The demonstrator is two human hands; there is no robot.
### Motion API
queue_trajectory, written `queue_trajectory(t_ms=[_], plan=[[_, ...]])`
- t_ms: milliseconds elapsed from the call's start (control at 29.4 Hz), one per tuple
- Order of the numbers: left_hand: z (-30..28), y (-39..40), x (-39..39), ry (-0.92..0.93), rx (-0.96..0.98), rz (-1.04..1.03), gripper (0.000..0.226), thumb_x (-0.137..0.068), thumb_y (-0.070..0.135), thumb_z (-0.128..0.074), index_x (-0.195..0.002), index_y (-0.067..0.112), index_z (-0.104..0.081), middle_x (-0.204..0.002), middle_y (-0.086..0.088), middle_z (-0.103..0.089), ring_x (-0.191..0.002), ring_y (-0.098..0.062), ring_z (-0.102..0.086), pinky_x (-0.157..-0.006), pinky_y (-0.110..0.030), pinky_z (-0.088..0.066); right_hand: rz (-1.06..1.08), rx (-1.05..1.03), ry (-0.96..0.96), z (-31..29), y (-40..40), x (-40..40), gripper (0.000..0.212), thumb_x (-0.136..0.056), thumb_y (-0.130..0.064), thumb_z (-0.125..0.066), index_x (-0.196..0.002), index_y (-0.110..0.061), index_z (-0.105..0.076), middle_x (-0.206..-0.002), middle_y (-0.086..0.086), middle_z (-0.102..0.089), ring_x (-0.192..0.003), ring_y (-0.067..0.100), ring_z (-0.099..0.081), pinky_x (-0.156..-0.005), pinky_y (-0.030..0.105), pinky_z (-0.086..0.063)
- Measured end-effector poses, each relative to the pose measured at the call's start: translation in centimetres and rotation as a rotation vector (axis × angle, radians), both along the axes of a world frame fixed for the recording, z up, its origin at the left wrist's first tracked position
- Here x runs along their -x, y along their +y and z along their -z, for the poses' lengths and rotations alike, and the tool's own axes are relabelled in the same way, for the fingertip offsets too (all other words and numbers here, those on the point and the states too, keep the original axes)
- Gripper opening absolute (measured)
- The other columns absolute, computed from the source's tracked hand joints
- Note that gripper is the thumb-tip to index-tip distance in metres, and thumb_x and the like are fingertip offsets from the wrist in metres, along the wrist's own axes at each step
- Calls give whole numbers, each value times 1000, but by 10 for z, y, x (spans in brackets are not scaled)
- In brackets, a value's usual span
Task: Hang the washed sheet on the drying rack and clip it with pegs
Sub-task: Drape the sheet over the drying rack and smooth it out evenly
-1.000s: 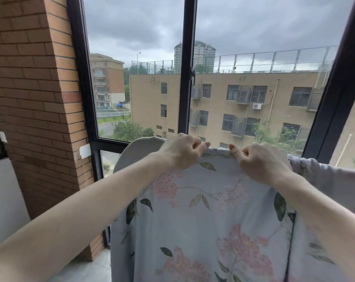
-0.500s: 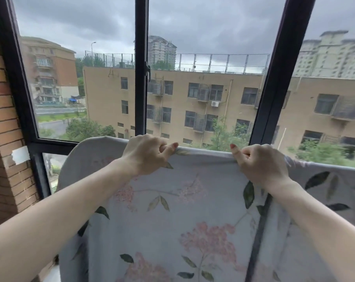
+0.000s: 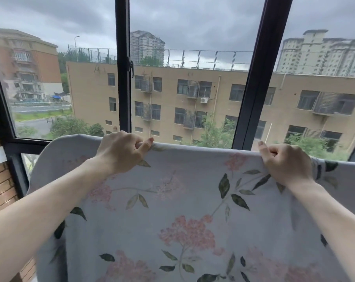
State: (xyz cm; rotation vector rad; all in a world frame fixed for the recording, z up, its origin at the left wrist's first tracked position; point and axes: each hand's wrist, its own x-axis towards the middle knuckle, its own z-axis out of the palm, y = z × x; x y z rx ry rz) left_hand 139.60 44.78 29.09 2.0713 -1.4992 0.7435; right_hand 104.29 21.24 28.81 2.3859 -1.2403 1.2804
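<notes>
Both hands, left hand (image 3: 122, 151) and right hand (image 3: 284, 161), pinch the floral sheet (image 3: 182, 210) along its level top edge, well apart; no pegs visible.

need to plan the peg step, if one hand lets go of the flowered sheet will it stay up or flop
Likely floppy: the sheet curves down past the left hand and hangs in soft folds. It probably sags wherever it is unsupported; its top edge runs taut only between the left hand and the right hand, which both grip it. Whether a rack bar lies under that edge cannot be seen, so a slide is possible.
</notes>
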Motion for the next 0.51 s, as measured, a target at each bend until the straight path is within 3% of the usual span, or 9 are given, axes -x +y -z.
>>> queue_trajectory(t_ms=[136,306,510], plan=[[2,-5,3,4,17,-50,70,-103,60,-30,-62,7,-50,-50,2,-56,-54,-16,-54,-54,-28,-32,-3,-6,35,3,5,1,68,-102,-56,-43,-53,-8,-44,-46,-1,-50,-48,16,-47,-52,31,-28],[-6,-13,32,124,-53,-108,66,-105,55,-32,-60,10,-49,-54,-1,-59,-58,-21,-57,-55,-30,-37,-44,-26,58,4,10,2,66,-104,-54,-42,-53,-12,-41,-45,-4,-48,-49,17,-47,-58,35,-30],[-17,-79,155,79,-130,215,33,-106,47,-40,-91,27,-62,-80,8,-62,-71,-14,-59,-65,-32,-48,-170,-28,120,2,5,4,52,-105,-49,-36,-65,-19,-51,-58,-6,-58,-61,24,-57,-63,37,-40]])
